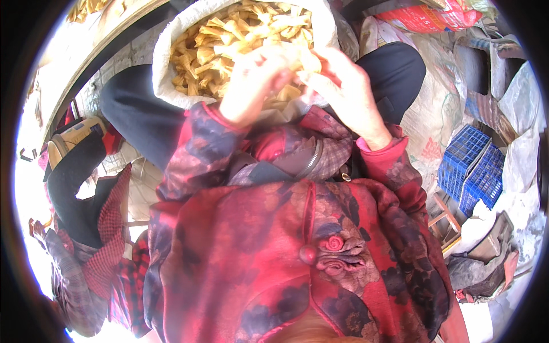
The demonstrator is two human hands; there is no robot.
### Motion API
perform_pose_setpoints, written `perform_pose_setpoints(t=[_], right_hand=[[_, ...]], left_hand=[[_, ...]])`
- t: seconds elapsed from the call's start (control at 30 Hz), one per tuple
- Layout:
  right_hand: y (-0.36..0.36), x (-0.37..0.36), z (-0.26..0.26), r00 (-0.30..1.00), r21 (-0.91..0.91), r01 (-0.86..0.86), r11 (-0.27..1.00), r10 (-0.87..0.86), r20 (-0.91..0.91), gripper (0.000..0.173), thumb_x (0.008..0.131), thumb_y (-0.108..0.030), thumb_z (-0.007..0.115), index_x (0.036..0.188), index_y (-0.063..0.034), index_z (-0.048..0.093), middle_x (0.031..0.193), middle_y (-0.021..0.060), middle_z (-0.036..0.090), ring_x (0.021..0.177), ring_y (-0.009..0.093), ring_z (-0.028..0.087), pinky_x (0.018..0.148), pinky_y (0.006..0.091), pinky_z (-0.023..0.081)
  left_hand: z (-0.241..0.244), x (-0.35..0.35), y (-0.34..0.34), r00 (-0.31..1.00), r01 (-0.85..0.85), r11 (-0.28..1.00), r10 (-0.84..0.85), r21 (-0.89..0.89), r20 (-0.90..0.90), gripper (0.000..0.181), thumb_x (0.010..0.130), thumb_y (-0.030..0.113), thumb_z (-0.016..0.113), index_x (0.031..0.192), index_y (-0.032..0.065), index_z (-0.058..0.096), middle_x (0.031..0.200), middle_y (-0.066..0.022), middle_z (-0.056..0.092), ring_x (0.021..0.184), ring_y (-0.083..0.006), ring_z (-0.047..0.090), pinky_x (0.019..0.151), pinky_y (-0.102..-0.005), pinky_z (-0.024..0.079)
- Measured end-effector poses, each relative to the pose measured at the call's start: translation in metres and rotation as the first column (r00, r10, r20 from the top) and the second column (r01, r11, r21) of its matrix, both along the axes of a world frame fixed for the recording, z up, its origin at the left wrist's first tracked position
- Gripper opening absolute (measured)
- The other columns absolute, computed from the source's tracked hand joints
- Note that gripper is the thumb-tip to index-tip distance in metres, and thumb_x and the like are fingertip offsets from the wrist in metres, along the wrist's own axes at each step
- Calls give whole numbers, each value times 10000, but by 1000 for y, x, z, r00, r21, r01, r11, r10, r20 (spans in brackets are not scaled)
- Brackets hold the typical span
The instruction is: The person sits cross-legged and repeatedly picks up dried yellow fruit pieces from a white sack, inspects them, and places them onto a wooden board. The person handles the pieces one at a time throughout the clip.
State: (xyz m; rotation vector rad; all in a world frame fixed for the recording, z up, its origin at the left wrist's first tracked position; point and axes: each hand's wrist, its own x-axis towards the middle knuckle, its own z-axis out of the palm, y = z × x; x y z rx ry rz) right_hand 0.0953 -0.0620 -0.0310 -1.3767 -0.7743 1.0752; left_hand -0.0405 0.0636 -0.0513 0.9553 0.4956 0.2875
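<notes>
An open white woven sack (161, 68) stands between my knees, its rim rolled outward. Many tan, dried, knotted pieces (231, 30) of a material I cannot identify fill it. Over the sack's near side, my left hand (261, 77) has its fingers bent close to a pale tan piece (311, 62). My right hand (343, 83) pinches that piece between thumb and fingers. Bright glare washes out the left fingertips, so their exact contact is unclear. Both wrists come out of red and dark floral sleeves.
Blue plastic crates (467, 165) stand at the right beside pale plastic sheeting. A red printed bag (433, 17) lies at upper right. At the left, a curved-looking board edge (111, 32) runs past my knee, and another person in checked clothing (98, 240) sits near a tan container (77, 139).
</notes>
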Motion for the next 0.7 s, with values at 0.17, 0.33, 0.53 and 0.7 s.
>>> perform_pose_setpoints(t=[0.17, 0.33, 0.53, 0.7], right_hand=[[-14, 15, 24, 942, -165, -77, 983, 126, 312, 161, 881, -76, 620, 1010, 19, 635, 765, 32, 638, 612, 53, 543, 547, 214, 442], [-67, 41, 5, 908, -189, 260, 947, -173, 381, 146, 875, -33, 617, 1007, 19, 650, 709, 17, 601, 594, 35, 512, 526, 214, 418], [-27, 5, 13, 791, -89, 105, 990, -28, 612, 135, 835, -50, 656, 954, 9, 638, 748, 94, 628, 580, 176, 598, 532, 271, 460], [-19, 2, 9, 664, 41, -2, 999, -30, 747, 150, 830, -40, 653, 968, 17, 647, 805, 109, 659, 638, 169, 627, 569, 266, 479]], left_hand=[[23, -9, -4, 994, -63, 708, 110, -703, 22, 282, 960, 238, 504, 709, 133, 428, 529, 72, 347, 434, -44, 300, 445, -214, 272], [10, -84, 62, 932, -343, 939, 338, 10, 131, 134, 956, 94, 400, 844, 94, 473, 673, 17, 381, 528, -71, 348, 468, -227, 358], [20, -23, -15, 974, -118, 992, 109, -36, -201, 257, 951, 358, 531, 980, 103, 533, 788, 19, 547, 619, -60, 460, 545, -211, 364], [14, -14, -9, 981, 29, 972, 17, 232, -194, 182, 912, 235, 596, 849, 65, 616, 692, 43, 520, 597, -25, 431, 534, -192, 334]])
